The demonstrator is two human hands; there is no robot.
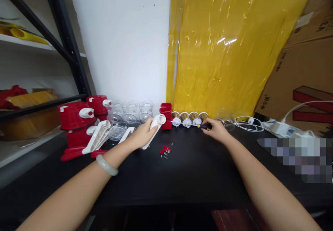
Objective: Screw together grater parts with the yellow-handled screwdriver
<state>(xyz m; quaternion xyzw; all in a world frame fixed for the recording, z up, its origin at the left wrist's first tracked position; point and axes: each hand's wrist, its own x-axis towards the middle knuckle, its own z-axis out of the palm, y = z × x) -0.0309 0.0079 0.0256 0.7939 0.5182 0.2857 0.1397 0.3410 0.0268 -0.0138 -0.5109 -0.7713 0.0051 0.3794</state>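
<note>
Straight ahead from the head camera, the black surface (182, 175) has its widest bare stretch between the two forearms and toward six o'clock, down to the near edge. Its far edge, at twelve o'clock, is crowded. A yellow plastic sheet (229, 43) hangs behind it, and a cardboard box (301, 71) leans in at two o'clock. At nine o'clock, red housings (75, 116) are stacked just beside a black shelf rack (65, 40), with clear cups (131, 108) behind them. That leaves little room on that side. White cables and a charger (281, 128) lie at three o'clock, near the right edge.

The left hand (142, 135) reaches forward, wrist low, with a pale bracelet (106, 165) on the forearm. Its fingers are wrapped around a white plastic part (155, 127), which is tilted with its round end toward one o'clock, close to a small red box (165, 111).

The right hand (215, 129) lies palm down near the far edge. Its fingers are curled over the black-and-yellow handle of a screwdriver (204, 126), whose thin shaft points toward nine o'clock. The shaft runs in front of a row of gold-and-white drums (186, 119).

Small red pieces and screws (164, 151) lie loose between the hands, at five o'clock from the white part and apart from both hands.
</note>
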